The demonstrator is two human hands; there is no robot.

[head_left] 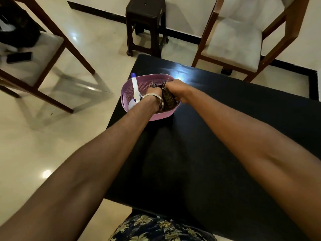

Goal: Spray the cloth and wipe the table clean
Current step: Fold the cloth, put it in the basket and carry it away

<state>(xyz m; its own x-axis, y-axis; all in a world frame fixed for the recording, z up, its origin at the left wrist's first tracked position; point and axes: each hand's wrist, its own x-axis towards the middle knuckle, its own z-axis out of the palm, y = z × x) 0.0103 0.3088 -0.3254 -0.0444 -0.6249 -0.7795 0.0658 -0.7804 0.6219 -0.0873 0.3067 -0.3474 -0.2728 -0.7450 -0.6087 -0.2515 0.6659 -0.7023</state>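
1. I have both hands down in the basket (127, 89), which sits at the far left corner of the black table (225, 136). My left hand (153, 93) and right hand (175, 87) are each bunched around the dark patterned cloth (167, 100). The fingers are curled into the folds, so I read both as gripping it, though the fingertips themselves are hidden.

2. The spray bottle (135, 91) stands in the same basket, just beside my left wrist, leaning toward the rim. If I pull the cloth up quickly, my wrist or a trailing fold could knock the bottle over or out.

3. The basket is light plastic and close to the table's edge. An upward tug on a cloth caught in the mesh wall could drag the whole basket off onto the floor (52, 136).

4. The bangles (160, 101) on my left wrist could catch on the cloth or the rim as I lift out.

5. With both hands on the cloth, I have nothing free for the bottle. I judge I must let go with one hand first, or the cloth may slump back in.

6. The table is dark and glossy, so missed patches would be hard to spot.
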